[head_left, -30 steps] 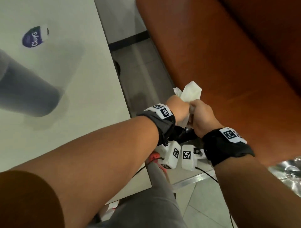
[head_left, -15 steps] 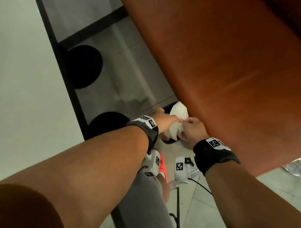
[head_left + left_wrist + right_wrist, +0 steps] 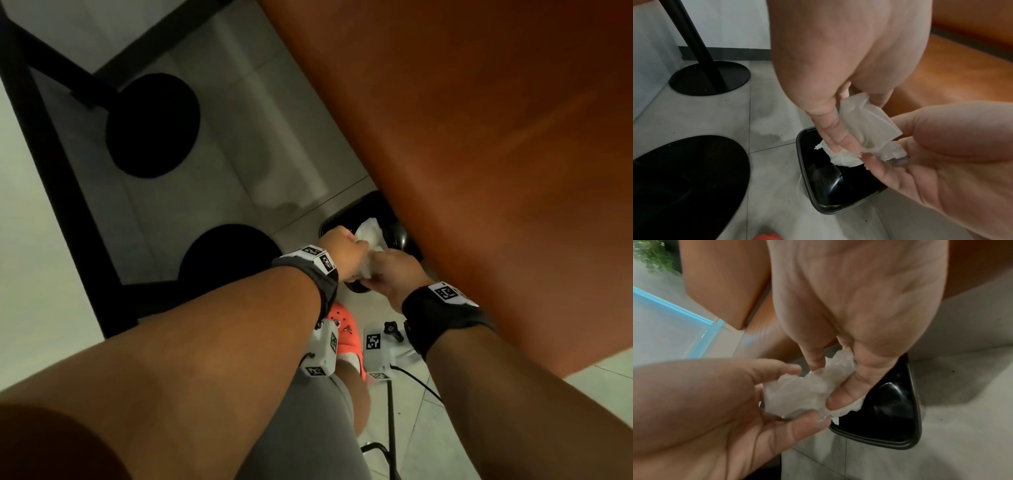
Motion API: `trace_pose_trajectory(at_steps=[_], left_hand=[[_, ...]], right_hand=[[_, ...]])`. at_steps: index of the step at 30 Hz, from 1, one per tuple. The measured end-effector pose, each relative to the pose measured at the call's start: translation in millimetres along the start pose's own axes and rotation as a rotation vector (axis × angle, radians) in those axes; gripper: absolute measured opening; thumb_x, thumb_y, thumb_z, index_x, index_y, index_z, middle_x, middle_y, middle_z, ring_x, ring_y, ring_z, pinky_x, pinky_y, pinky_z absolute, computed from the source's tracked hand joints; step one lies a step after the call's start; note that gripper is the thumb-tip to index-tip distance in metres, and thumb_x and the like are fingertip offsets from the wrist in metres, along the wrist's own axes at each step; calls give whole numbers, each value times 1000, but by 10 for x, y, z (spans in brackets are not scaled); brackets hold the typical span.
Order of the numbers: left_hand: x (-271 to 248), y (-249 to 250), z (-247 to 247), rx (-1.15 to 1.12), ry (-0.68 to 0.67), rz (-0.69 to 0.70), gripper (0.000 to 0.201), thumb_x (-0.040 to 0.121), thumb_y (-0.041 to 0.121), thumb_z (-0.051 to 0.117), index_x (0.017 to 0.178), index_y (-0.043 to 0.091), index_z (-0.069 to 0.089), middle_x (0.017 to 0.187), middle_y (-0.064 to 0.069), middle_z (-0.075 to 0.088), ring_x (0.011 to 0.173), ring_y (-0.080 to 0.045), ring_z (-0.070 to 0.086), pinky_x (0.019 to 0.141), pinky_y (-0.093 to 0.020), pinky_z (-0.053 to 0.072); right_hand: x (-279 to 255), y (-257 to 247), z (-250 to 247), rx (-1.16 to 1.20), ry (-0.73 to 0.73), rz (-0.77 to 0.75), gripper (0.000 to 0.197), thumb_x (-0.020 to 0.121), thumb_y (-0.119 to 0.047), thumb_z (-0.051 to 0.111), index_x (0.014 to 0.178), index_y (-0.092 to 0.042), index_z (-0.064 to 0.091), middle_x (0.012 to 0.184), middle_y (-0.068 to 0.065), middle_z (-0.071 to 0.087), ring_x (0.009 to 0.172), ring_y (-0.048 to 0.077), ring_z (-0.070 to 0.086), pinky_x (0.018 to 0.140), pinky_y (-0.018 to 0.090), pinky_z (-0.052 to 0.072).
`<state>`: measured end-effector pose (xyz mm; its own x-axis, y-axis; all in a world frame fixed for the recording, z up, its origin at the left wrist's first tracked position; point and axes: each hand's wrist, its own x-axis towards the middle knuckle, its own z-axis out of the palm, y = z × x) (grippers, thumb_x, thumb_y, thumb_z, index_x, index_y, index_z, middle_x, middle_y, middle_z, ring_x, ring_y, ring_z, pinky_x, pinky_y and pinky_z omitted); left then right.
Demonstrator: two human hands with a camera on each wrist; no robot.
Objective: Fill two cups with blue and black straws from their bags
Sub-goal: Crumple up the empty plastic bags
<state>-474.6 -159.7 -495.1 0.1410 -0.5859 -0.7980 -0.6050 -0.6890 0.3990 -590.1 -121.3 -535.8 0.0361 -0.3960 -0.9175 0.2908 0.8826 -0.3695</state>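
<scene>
Both hands, left hand [image 3: 342,255] and right hand [image 3: 394,274], pinch a crumpled white paper wrapper [image 3: 865,129], light and limp, above the black plastic bin [image 3: 807,178] at twelve o'clock.

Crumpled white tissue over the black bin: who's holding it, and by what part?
Both hands hold the crumpled white tissue: right hand pinches its upper part, left hand its lower edge, above the black plastic bin.

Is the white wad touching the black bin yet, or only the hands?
Apart. In the left wrist view the white wad hangs above the black bin opening, pinched by the left hand and right hand.
</scene>
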Motion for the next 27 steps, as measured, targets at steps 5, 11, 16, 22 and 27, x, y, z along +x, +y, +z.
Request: trace_pose_trajectory(at_steps=[5, 11, 16, 22, 27], left_hand=[[105, -2, -20, 179, -48, 38, 47, 101, 44, 51, 135, 13, 57, 133, -15, 63, 115, -30, 63, 98, -40, 53], [84, 44, -52, 325, -95, 42, 47, 104, 35, 45, 134, 1, 57, 134, -19, 61, 122, -34, 58, 96, -34, 45], [-79, 171, -83, 252, -89, 107, 33, 102, 23, 51, 122, 3, 68, 121, -17, 69, 113, -33, 64, 96, -38, 51], [-598, 631, -174, 98, -110, 243, 16, 98, 18, 53, 91, 8, 65, 87, -19, 67, 79, -30, 63, 84, -49, 56], [-1251, 1127, -456, -196, -63, 317, 17, 98, 25, 57, 82, 21, 62, 84, -8, 71, 83, -29, 70, 85, -47, 60]], right_hand=[[122, 3, 6, 50, 66, -10, 45, 102, -26, 57, 145, -17, 47, 128, 17, 62, 104, 35, 69, 67, 39, 62], [134, -70, -74, -131, 156, 3, 60, 100, -53, 49, 145, -15, 43, 139, 17, 52, 118, 40, 59, 78, 54, 59], [-46, -83, -149, -79, 157, -33, 50, 103, -34, 52, 150, -20, 40, 146, 6, 48, 130, 34, 51, 93, 52, 54], [-649, -244, -163, -90, 131, -181, 33, 99, -13, 55, 131, -7, 58, 128, 18, 63, 103, 30, 64, 71, 36, 52], [-1434, -616, -114, -127, 141, -368, 22, 96, -9, 48, 98, -18, 68, 85, 6, 73, 59, 10, 68, 54, 28, 53]])
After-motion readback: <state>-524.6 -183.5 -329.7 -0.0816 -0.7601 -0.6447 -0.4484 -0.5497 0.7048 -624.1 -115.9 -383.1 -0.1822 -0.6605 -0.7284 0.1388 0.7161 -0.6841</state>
